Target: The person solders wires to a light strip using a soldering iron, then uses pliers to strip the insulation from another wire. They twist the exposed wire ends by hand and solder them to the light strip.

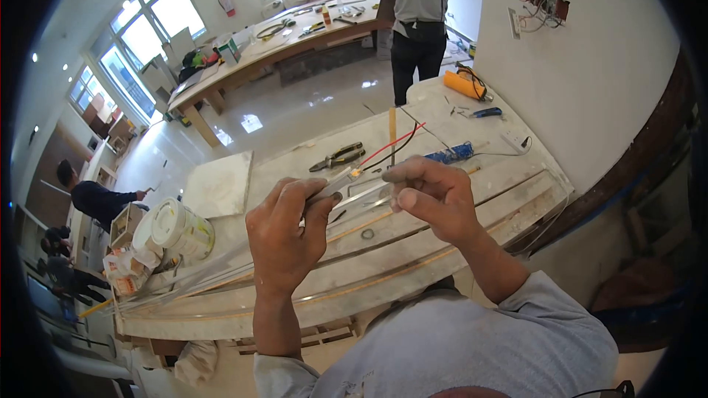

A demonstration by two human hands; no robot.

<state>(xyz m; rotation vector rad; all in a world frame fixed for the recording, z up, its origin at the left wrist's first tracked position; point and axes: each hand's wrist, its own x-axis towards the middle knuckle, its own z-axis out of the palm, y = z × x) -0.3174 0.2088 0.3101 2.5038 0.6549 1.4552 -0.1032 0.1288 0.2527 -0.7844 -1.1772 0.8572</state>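
My left hand (pixel 286 232) pinches the end of a thin LED strip (pixel 341 180) that carries a red and a black wire (pixel 391 144) running off toward the back. Just to its right, my right hand (pixel 428 195) has thumb and fingers closed on a slim clear strip or channel (pixel 365 196) that slants down to the left under both hands. Both hands hover above a pale marble slab (pixel 383 250) with brass inlay lines.
Pliers (pixel 338 156), a blue tube (pixel 451 152), an orange roll (pixel 463 85) and a blue-handled tool (pixel 487 112) lie on the slab. A paint can (pixel 181 228) stands at left. One person (pixel 417 15) stands at the far table; others crouch at left (pixel 96 199).
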